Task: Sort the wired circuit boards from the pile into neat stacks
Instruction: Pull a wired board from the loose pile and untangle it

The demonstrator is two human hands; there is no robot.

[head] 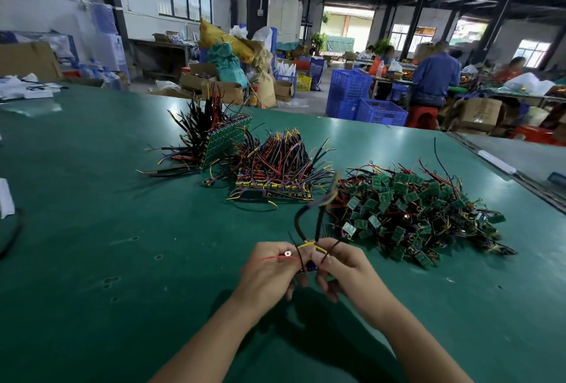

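Hands are pinching a small wired circuit board [310,266] just above the green counter [122,244].
The left hand [269,269] and right hand [346,269] are meeting on it; its black wires are rising upright, a red one trailing left.

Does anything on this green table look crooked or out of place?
Yes. The far-left stack of boards stands tipped up on edge, leaning, while the middle stack lies flat. One small wired piece lies alone on the table between them.
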